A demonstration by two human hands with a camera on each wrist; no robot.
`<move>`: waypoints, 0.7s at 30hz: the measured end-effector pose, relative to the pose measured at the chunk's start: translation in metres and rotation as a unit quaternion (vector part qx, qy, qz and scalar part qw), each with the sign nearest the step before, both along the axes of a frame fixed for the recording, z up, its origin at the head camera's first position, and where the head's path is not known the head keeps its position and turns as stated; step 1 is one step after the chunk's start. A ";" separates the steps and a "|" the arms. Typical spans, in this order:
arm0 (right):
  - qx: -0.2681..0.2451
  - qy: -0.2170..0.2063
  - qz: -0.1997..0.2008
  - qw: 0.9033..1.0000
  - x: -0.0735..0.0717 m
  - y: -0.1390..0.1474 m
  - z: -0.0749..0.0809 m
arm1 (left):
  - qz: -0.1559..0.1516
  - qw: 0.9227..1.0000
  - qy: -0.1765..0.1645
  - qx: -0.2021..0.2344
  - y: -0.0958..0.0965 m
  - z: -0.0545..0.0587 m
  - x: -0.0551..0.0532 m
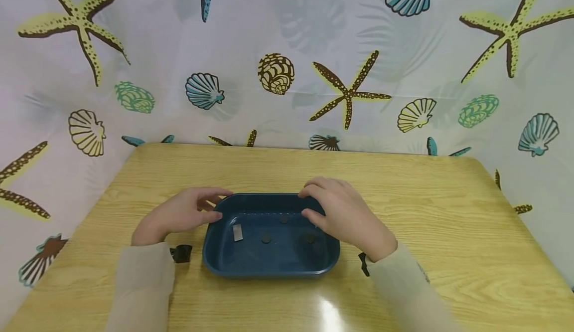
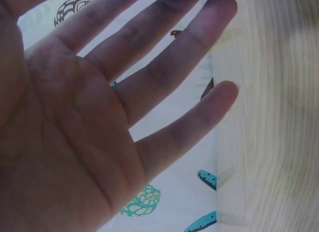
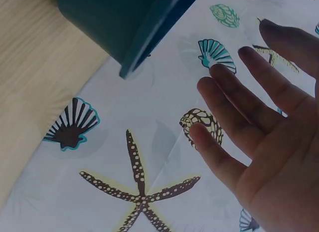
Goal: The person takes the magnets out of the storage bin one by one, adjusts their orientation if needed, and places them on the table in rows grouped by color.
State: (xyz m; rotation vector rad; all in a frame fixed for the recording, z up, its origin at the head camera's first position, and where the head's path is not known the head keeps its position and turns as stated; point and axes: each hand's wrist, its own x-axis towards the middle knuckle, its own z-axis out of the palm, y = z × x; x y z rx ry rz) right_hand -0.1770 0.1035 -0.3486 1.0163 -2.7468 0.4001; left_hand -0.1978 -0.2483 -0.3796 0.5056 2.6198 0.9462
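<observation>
A dark blue plastic tub [image 1: 271, 274] with rounded corners sits on the table. Inside it lie a small pale rectangular piece [image 1: 237, 232] and three small dark round pieces, like coins, one near the middle [image 1: 266, 238]. At the tub's back left corner is my left hand [image 1: 186, 210], its fingers spread and fairly straight in the left wrist view; whether the fingertips touch the rim is unclear. Over the back right corner my right hand [image 1: 343, 215] hovers with loosely bent fingers. In the right wrist view those fingers stand apart from the tub [image 3: 107, 25], holding nothing.
The light wood table [image 1: 448, 212] stretches out on all sides of the tub. Behind it and at both sides hangs a white cloth [image 1: 251, 112] printed with shells and starfish. A black strap end [image 1: 181, 253] sticks out beside the left sleeve [image 1: 145, 272].
</observation>
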 end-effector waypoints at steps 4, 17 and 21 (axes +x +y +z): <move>0.003 0.021 0.017 1.000 -0.008 -0.004 0.008 | 0.001 1.000 0.005 0.000 0.000 0.000 0.000; -0.041 0.010 0.065 0.997 -0.027 -0.024 0.022 | -0.008 1.000 0.008 0.001 -0.002 0.001 0.000; -0.014 0.004 0.069 0.998 -0.030 -0.039 0.020 | -0.003 1.000 0.000 0.001 -0.001 0.001 0.000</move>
